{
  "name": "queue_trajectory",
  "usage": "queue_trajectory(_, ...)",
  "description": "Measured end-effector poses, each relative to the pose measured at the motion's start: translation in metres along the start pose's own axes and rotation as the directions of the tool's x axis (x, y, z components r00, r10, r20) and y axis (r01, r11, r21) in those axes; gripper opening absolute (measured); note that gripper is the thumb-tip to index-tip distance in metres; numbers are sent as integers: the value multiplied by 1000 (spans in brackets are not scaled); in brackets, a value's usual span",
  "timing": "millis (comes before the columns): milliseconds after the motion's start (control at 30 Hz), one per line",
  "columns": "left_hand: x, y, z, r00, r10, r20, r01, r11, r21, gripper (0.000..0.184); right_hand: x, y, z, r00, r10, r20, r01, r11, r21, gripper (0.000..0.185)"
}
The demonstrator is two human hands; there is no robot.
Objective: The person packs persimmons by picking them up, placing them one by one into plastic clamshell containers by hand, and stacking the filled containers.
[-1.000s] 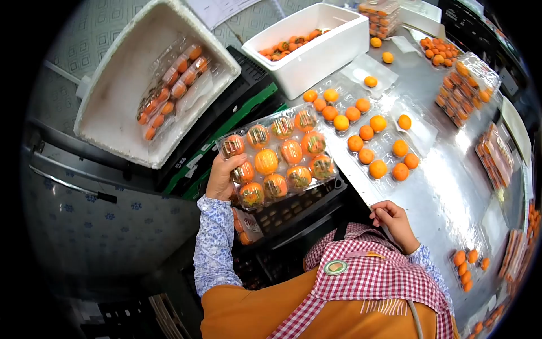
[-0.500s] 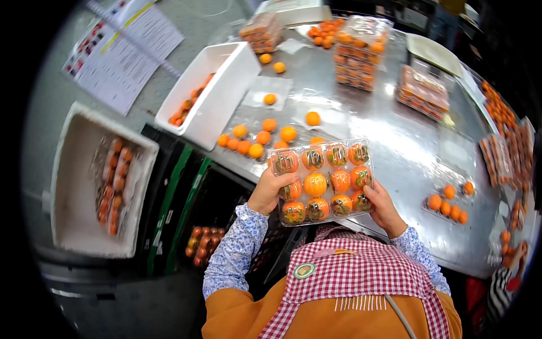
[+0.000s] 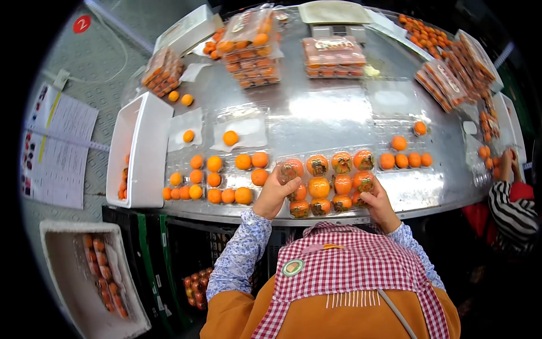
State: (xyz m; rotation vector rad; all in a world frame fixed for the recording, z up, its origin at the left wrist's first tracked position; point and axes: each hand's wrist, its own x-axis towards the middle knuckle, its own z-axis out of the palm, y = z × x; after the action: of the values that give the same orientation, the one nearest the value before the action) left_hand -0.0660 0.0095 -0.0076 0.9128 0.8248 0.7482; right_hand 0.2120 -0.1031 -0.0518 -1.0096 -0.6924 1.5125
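Fruit (image 3: 319, 187) is filling a clear plastic pack (image 3: 330, 174), and from my distant seat I am counting twelve orange pieces in three rows of four, some showing dark leafy tops. The left hand (image 3: 274, 194) is grasping the pack's left side, its thumb lying over the upper face. The right hand (image 3: 380, 204) is gripping the right side near the lower corner, its thumb also lying on top. Between them the pack is sitting in front of the checked apron (image 3: 350, 265), at the near edge of the steel table (image 3: 324, 135); I am not managing to tell whether its underside is touching the metal.

Just left of the pack, loose oranges (image 3: 243, 196) are lying on the table, and more are clustering farther left, beside a white foam box (image 3: 148, 164). On the right I am seeing another group of oranges (image 3: 401, 161), a row of four with two more beyond it. Across the table, a stack of filled packs (image 3: 248, 68) is standing left of a flatter pile (image 3: 334, 56). At lower left, a second foam box (image 3: 65, 265) is holding more packed fruit. Far right, I am catching a co-worker's hands (image 3: 510, 163), with a striped sleeve (image 3: 514, 212) showing below them.
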Motion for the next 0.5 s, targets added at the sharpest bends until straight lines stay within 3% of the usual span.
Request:
queue_trajectory(233, 21, -11, 27, 998, -54, 33, 54, 998, -23, 52, -14, -1, -23, 995, 0, -101, 4, 999, 40, 66)
queue_trajectory(500, 28, -13, 46, 996, -92, 6, 92, 994, -62, 45, -15, -5, -35, 986, 51, -160, -24, 986, 164, 48)
